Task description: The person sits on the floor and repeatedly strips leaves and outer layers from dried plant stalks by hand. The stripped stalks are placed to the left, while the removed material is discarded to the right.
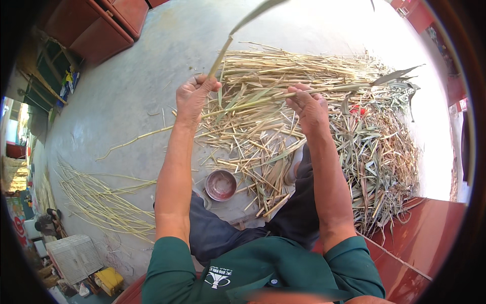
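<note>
My left hand (193, 96) is closed on a strip of dry leaf sheath (220, 57), whose blade bends up past the top of the view. In my right hand (310, 109), a long thin green-yellow stalk (248, 105) is pinched between thumb and fingers. The stalk runs leftward behind my left wrist to a thin, crooked tip. On its right end, dry grey-green leaves (392, 76) stick out beyond my right hand. Both hands are held up, apart, above a spread of straw-coloured stalks (283, 68) on the floor.
A small dark red bowl (220, 185) stands on the floor between my legs. Thin stripped stalks (104, 202) lie at the left. Dry leaves and husks (379, 157) are heaped at the right, beside a red glossy surface (430, 228). Far left stands a red cabinet (91, 30).
</note>
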`<act>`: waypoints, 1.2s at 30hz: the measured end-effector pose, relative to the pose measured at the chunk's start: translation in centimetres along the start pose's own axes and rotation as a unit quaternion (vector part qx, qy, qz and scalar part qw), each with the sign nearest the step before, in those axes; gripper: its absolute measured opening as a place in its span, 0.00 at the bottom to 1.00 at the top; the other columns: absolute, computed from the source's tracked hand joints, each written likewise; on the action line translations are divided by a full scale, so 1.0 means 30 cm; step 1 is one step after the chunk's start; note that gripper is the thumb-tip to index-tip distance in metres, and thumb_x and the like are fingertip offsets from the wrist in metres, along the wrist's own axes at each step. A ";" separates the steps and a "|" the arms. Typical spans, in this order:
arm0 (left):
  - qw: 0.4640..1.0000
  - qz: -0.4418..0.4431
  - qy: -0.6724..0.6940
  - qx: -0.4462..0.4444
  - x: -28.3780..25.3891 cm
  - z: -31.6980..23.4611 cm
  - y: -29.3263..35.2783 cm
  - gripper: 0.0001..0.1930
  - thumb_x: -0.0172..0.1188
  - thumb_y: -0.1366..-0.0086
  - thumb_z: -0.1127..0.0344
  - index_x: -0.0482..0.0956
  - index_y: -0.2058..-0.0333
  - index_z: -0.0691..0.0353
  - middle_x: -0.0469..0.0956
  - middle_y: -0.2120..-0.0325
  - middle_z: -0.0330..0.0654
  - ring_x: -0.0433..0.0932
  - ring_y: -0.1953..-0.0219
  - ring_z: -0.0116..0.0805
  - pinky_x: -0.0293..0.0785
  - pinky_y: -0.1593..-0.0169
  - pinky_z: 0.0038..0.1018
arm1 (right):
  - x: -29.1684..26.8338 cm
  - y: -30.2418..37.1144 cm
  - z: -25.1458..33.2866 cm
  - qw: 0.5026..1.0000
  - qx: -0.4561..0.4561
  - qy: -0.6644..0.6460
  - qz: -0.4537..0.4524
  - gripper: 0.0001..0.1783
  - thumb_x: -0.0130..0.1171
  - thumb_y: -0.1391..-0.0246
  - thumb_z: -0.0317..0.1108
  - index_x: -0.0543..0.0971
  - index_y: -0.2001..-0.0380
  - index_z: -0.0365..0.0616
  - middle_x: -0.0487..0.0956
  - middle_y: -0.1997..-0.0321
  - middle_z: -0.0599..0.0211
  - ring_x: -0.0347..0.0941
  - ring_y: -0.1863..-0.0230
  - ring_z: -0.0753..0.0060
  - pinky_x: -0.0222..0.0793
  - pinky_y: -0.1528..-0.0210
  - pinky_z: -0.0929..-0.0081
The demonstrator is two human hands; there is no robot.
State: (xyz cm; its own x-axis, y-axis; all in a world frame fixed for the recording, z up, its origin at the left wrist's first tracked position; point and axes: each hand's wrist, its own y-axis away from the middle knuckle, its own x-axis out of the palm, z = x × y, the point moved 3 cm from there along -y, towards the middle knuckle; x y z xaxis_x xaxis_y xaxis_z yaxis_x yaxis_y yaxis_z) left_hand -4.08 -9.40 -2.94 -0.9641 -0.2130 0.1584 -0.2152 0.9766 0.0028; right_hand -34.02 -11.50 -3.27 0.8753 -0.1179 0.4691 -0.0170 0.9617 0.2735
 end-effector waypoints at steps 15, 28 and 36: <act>0.841 0.171 -0.463 0.222 0.166 -0.055 0.095 0.10 0.71 0.46 0.62 0.85 0.71 0.61 0.80 0.77 0.47 0.79 0.74 0.43 0.70 0.65 0.36 | 0.077 0.026 -0.014 0.988 0.033 0.092 0.115 0.17 0.61 0.36 0.38 0.77 0.53 0.34 0.83 0.59 0.57 0.83 0.58 0.69 0.81 0.57 0.78; 0.883 0.224 -0.412 -0.002 0.067 -0.015 0.106 0.12 0.73 0.45 0.62 0.83 0.69 0.63 0.82 0.76 0.41 0.76 0.73 0.30 0.71 0.67 0.28 | 0.017 -0.021 0.025 0.994 -0.027 0.095 0.056 0.11 0.60 0.37 0.36 0.77 0.58 0.39 0.83 0.65 0.64 0.82 0.67 0.73 0.80 0.64 0.78; 0.957 0.166 -0.204 -0.125 0.146 0.054 0.131 0.10 0.70 0.38 0.66 0.82 0.67 0.68 0.84 0.73 0.40 0.81 0.71 0.24 0.78 0.64 0.22 | 0.058 0.017 0.009 0.985 -0.048 0.124 0.112 0.10 0.59 0.37 0.34 0.77 0.59 0.39 0.83 0.63 0.61 0.82 0.63 0.71 0.79 0.60 0.75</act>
State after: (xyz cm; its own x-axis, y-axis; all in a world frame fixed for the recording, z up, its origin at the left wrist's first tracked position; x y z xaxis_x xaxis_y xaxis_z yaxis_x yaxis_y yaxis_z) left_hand -9.41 -6.56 -3.83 -0.9644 0.1658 -0.2061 0.1088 0.9588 0.2623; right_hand -32.64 -11.28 -2.08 0.9463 0.1518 0.2856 -0.1871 0.9772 0.1004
